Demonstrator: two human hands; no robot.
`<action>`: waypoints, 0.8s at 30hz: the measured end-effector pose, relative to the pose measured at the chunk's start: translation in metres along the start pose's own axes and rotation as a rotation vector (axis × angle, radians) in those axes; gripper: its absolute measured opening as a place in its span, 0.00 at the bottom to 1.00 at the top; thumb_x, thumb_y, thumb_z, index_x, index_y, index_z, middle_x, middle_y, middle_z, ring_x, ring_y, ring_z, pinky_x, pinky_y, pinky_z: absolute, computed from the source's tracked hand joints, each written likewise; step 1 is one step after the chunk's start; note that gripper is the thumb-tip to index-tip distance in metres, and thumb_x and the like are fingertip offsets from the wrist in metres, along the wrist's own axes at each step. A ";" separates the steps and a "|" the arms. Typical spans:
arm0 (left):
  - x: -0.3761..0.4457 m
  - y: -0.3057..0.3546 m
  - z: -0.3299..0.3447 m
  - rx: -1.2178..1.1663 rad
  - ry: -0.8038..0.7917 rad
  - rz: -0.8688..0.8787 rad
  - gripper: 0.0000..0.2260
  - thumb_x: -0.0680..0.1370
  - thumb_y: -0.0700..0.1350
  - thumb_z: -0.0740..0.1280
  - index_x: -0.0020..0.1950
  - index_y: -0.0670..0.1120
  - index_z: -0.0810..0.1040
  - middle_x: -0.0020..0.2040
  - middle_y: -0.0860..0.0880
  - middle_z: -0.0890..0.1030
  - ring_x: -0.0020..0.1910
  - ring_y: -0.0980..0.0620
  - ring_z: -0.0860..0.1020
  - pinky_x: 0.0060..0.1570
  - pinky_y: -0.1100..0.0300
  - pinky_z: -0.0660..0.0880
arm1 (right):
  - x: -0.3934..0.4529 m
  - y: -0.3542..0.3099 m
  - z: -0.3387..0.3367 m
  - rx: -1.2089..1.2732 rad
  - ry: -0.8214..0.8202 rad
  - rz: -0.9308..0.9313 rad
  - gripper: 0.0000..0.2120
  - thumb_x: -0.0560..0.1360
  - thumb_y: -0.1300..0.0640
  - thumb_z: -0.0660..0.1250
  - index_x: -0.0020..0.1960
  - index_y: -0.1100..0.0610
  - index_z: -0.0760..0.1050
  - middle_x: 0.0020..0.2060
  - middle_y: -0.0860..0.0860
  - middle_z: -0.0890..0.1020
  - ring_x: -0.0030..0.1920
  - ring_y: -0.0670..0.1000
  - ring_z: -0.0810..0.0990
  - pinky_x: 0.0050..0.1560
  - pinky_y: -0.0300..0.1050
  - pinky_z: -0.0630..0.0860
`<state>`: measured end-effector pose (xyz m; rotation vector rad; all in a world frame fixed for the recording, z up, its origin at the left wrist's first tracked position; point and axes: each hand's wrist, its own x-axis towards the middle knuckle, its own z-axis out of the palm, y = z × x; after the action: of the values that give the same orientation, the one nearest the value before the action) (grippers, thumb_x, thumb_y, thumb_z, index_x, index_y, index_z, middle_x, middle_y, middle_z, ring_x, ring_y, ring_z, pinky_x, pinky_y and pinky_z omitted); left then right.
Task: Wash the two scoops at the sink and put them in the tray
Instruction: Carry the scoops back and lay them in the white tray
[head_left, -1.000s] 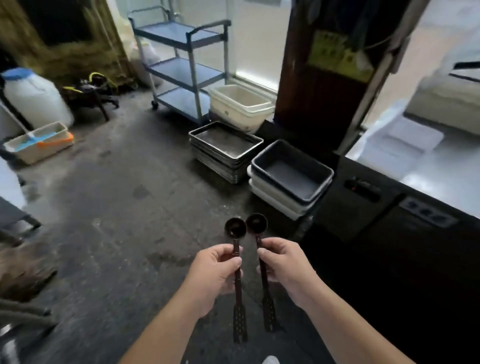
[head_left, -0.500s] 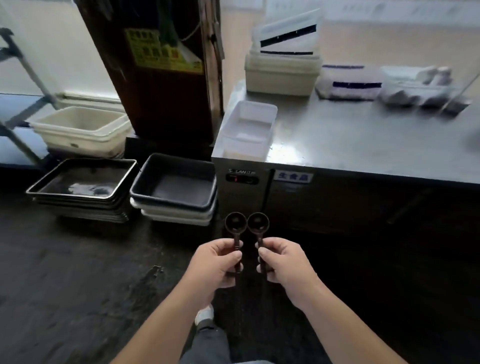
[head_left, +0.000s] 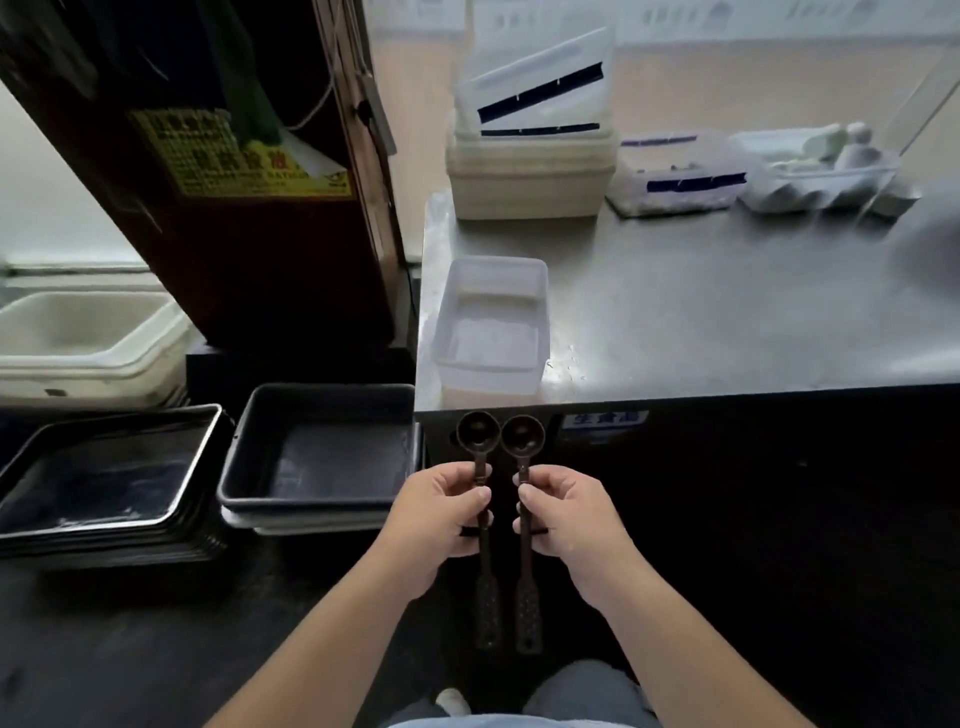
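Two dark brown long-handled scoops stand upright side by side in front of me, bowls up. My left hand (head_left: 441, 514) grips the handle of the left scoop (head_left: 478, 434). My right hand (head_left: 566, 514) grips the handle of the right scoop (head_left: 522, 436). Both perforated handle ends hang below my fists. Just beyond the bowls, a clear plastic tray (head_left: 491, 325) sits at the near left corner of a steel counter (head_left: 727, 312). No sink is in view.
Stacked white bins (head_left: 530, 171) and lidded containers (head_left: 680, 176) stand at the counter's back. On the floor to the left are a grey tub (head_left: 317, 447), stacked metal trays (head_left: 104, 478) and a cream bin (head_left: 83, 338). A dark wooden cabinet (head_left: 234, 182) rises behind them.
My view has swung right from the floor and cart to the steel counter, and I have come closer to it. Both hands keep the scoops held upright together.
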<state>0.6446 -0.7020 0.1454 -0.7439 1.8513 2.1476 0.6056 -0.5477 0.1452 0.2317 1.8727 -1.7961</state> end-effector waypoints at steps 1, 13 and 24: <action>0.012 0.005 -0.002 -0.008 0.003 0.001 0.10 0.77 0.38 0.68 0.55 0.50 0.82 0.39 0.49 0.83 0.37 0.53 0.82 0.40 0.52 0.82 | 0.011 -0.005 0.003 0.015 -0.001 -0.005 0.11 0.78 0.61 0.66 0.44 0.50 0.84 0.29 0.45 0.82 0.32 0.45 0.82 0.33 0.36 0.78; 0.186 0.080 0.001 0.013 -0.019 0.002 0.13 0.78 0.40 0.66 0.47 0.58 0.85 0.38 0.54 0.85 0.37 0.56 0.83 0.34 0.62 0.77 | 0.202 -0.074 -0.008 -0.015 -0.043 0.039 0.11 0.78 0.60 0.66 0.42 0.50 0.84 0.32 0.47 0.83 0.32 0.45 0.82 0.32 0.35 0.77; 0.344 0.139 0.009 0.031 0.212 -0.036 0.10 0.77 0.36 0.67 0.48 0.51 0.82 0.33 0.53 0.80 0.35 0.55 0.82 0.34 0.60 0.80 | 0.372 -0.138 -0.016 -0.046 0.034 0.122 0.12 0.77 0.64 0.62 0.45 0.51 0.81 0.36 0.48 0.84 0.33 0.47 0.80 0.39 0.43 0.81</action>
<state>0.2847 -0.7764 0.0940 -1.0251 1.9503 2.0825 0.2225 -0.6335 0.0872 0.3537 1.8789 -1.6756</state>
